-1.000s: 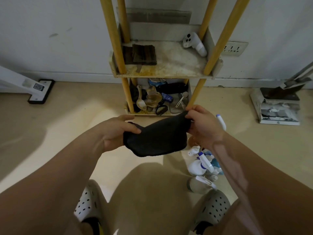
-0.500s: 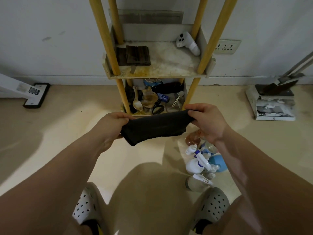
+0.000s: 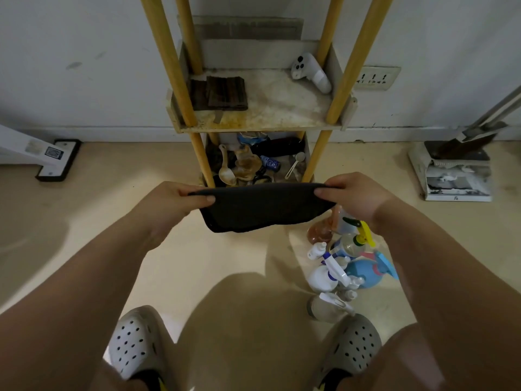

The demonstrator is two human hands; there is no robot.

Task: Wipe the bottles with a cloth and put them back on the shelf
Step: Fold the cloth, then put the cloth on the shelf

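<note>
A dark grey cloth [image 3: 262, 208] is stretched flat between my two hands in front of the shelf. My left hand [image 3: 172, 200] pinches its left end and my right hand [image 3: 356, 197] pinches its right end. On the floor at the lower right stands a cluster of several bottles: a white spray bottle [image 3: 322, 276], a blue round one [image 3: 363, 273], an amber one [image 3: 321, 231] and a grey one [image 3: 324, 307]. The wooden-post shelf [image 3: 259, 124] stands against the wall ahead, its stained middle tier mostly bare.
A white controller [image 3: 311, 73] and dark folded cloths [image 3: 225, 93] lie on the middle tier. The bottom tier [image 3: 253, 162] is crowded with spoons and small items. A dustpan set [image 3: 454, 167] is at the right, a mop base [image 3: 57, 160] at the left. My feet wear perforated clogs [image 3: 135, 345].
My hands have pulled apart and levelled, stretching the cloth from a hanging bundle into a flat, taut band. More of the bottle cluster shows below my right hand.
</note>
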